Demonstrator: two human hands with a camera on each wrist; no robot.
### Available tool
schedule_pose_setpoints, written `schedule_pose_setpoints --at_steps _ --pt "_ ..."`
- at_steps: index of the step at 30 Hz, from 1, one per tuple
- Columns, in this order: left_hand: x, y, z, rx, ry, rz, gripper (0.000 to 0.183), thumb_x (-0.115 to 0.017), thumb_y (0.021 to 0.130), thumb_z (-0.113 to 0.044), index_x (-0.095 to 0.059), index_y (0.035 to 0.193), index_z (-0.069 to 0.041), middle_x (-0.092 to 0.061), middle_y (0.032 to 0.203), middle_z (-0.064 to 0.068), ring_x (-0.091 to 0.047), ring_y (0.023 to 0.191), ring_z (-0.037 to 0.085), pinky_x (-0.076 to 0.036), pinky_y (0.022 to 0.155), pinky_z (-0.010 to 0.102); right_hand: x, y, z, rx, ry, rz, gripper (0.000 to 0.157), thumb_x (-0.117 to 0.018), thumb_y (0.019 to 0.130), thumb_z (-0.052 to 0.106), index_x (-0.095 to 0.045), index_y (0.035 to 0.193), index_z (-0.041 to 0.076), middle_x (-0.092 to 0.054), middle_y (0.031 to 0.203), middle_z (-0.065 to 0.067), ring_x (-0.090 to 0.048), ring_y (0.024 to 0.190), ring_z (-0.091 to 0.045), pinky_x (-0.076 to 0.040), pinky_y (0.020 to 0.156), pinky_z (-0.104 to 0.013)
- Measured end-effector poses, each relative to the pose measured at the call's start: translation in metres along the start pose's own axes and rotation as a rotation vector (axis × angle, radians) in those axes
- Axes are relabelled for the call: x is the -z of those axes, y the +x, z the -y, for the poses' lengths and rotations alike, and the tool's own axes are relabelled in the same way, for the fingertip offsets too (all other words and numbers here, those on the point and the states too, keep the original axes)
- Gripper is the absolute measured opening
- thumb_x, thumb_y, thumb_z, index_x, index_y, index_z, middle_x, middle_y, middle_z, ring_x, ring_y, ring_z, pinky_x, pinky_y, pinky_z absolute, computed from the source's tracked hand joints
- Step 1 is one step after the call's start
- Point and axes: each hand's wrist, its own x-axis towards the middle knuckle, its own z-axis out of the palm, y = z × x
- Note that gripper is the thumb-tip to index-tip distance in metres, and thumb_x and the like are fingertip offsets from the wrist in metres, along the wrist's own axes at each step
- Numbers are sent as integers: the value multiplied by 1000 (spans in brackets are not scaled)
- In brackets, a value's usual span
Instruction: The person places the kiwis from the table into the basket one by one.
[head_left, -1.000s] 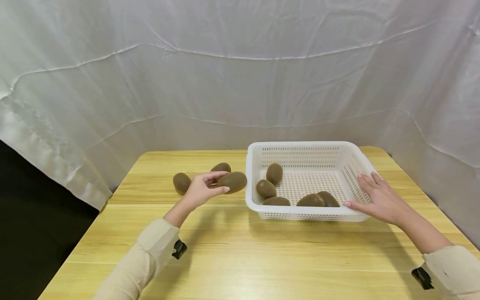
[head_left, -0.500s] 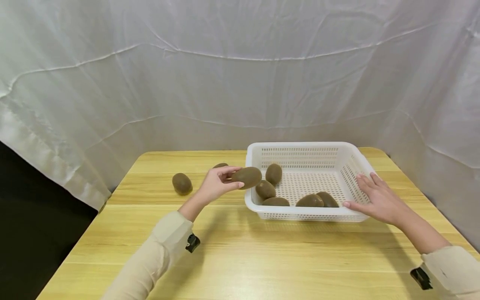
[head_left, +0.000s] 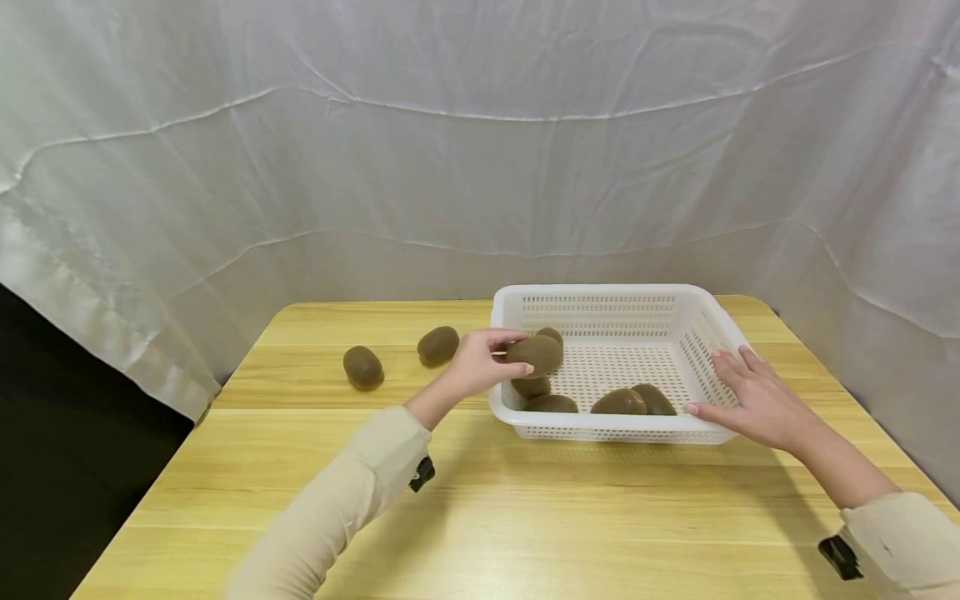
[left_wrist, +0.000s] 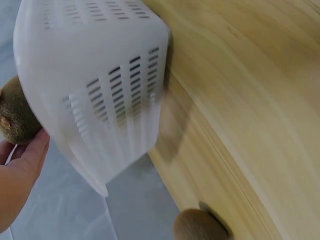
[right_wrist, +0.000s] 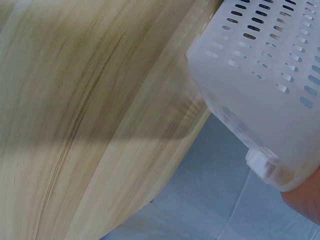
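My left hand [head_left: 480,364] pinches a brown fuzzy kiwi [head_left: 536,357] between thumb and fingers, over the left side of a white perforated plastic basket [head_left: 600,422]. In the left wrist view the same kiwi [left_wrist: 17,114] overlaps the basket rim. Several more kiwis lie inside, including one [head_left: 619,402] by the front wall and one [head_left: 551,403] at the front left corner; the held fruit partly covers two others. My right hand [head_left: 757,406] rests on the basket's right rim near the front corner, fingers laid straight across it and thumb at the front edge.
Two kiwis lie on the wooden table [head_left: 570,517] left of the basket: a nearer-to-basket kiwi [head_left: 438,346] and a kiwi [head_left: 363,367] farther left. A pale curtain [head_left: 465,167] hangs behind and along the sides of the table.
My left hand has carried the kiwi rightward from over the table, across the left rim, to above the basket's inside. The right hand has stayed on the rim.
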Motion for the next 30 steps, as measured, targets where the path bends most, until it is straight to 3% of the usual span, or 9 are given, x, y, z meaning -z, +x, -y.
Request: schedule_pose_setpoints --at_steps 11,20,26,30 --pt "-30 21 -4 -47 138 70 44 -72 78 -10 -61 119 2 -63 119 17 -63 104 27 -53 85 23 -1 0 0 0 5 -3 96 -59 82 53 -22 140 -14 -23 143 -37 -4 135 -55 -12 105 -70" --pt "-51 30 -6 -42 357 126 46 -74 78 -16 -62 119 -1 -65 116 11 -60 105 21 -51 86 23 0 -1 -1 3 8 -16 95 -60 82 52 -24 140 -14 -24 143 -36 -4 135 -56 -14 101 -72" --pt "-61 33 -9 -35 396 142 41 -72 79 -13 -63 117 2 -66 114 11 -62 96 18 -50 79 18 -1 -1 -1 8 5 -22 94 -60 82 52 -24 140 -14 -24 143 -36 -4 134 -56 -14 101 -73" --pt "-63 33 -12 -26 399 146 40 -71 81 -13 -63 117 0 -66 114 10 -62 97 17 -50 81 17 -1 0 -1 10 1 -27 94 -61 82 51 -26 139 -14 -25 142 -37 -5 134 -56 -16 100 -73"
